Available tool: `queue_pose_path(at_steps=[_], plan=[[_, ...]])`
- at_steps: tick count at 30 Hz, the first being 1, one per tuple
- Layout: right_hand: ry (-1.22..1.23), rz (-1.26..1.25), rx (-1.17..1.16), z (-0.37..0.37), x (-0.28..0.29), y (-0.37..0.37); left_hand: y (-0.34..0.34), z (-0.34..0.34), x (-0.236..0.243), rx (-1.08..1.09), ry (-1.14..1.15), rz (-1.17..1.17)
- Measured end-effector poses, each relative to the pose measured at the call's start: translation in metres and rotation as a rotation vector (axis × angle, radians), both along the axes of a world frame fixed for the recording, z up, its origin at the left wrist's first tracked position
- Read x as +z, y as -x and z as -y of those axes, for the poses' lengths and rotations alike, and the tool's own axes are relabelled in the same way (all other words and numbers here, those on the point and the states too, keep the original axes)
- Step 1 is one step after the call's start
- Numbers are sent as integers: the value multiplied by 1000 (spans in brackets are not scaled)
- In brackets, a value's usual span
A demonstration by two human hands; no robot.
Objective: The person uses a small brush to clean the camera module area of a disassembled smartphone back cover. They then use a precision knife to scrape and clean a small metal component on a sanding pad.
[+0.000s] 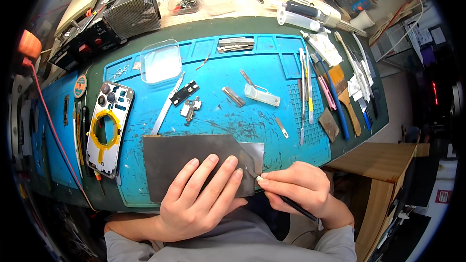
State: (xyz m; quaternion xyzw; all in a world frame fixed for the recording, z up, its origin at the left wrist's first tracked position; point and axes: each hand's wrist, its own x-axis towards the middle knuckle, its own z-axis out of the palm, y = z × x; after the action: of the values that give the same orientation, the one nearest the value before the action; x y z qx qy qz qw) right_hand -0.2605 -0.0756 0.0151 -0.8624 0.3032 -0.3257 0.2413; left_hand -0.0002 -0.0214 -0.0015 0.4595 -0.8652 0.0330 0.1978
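Note:
My left hand [206, 199] lies with fingers stretched out on a dark grey flat sheet [189, 153], pressing it against the near edge of the blue work mat. The sheet's upper right corner is cut at a slant. Under its right side a lighter silvery-grey sheet [258, 151] sticks out. My right hand [301, 187] is closed around a slim black-handled craft knife [298, 207]. The knife's small blade points up and left, resting at the dark sheet's right edge, close to my left fingertips. Whether the blade has gone into the sheet I cannot tell.
Left of the sheet lies a phone housing [103, 131] with a yellow ring. Small metal parts [191, 110], a clear plastic box [160, 62] and a translucent case [262, 95] sit on the blue mat [223, 126]. Tweezers, brushes [348, 99] and a power unit [131, 17] surround it.

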Motion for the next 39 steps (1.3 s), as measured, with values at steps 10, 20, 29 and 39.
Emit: queue_pose_path(at_steps=[10, 20, 29, 39], plan=[[18, -16, -17, 1, -2, 0, 1, 0, 1, 7, -2, 2], [8, -13, -3, -2, -1, 1, 0, 0, 0, 8, 0, 1], [0, -13, -11, -2, -1, 2, 1, 0, 0, 7, 6, -3], [-1, -17, -12, 1, 1, 0, 0, -1, 0, 0, -8, -17]])
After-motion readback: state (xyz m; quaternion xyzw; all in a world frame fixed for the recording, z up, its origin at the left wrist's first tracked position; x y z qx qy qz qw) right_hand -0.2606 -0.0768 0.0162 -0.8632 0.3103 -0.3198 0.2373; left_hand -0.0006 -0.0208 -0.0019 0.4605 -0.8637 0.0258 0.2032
